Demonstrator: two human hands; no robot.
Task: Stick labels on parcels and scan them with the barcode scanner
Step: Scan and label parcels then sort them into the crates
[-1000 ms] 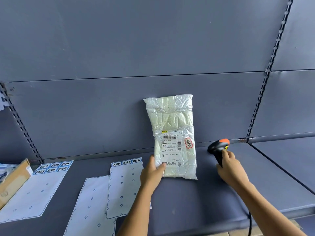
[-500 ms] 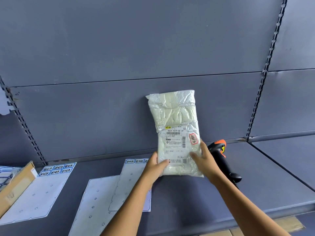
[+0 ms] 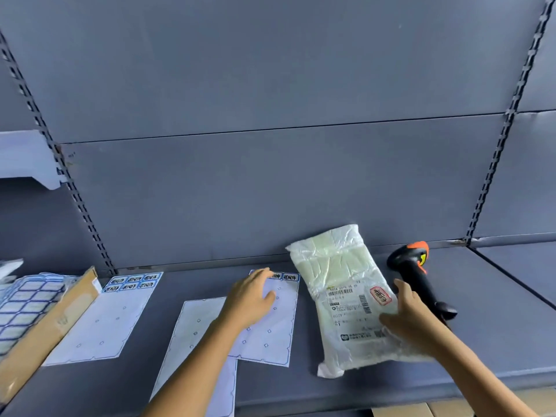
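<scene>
A white plastic parcel [image 3: 340,278] lies tilted on the grey shelf [image 3: 487,332], its shipping label and a red sticker facing up. My right hand [image 3: 412,320] grips the parcel's right edge near the bottom. My left hand [image 3: 251,299] hovers with relaxed fingers over a label sheet [image 3: 276,326] that still carries two blue stickers at its top. The black and orange barcode scanner [image 3: 416,275] lies on the shelf just right of the parcel, untouched.
Two more label sheets [image 3: 108,323] [image 3: 195,335] lie to the left, one with several blue stickers at its top. A cardboard box [image 3: 48,332] holding sticker sheets sits at the far left. Slotted shelf uprights run up the back panel.
The parcel went from standing against the back panel to lying flat under my right hand. My left hand let go of it and moved left over the label sheet. The scanner lies released.
</scene>
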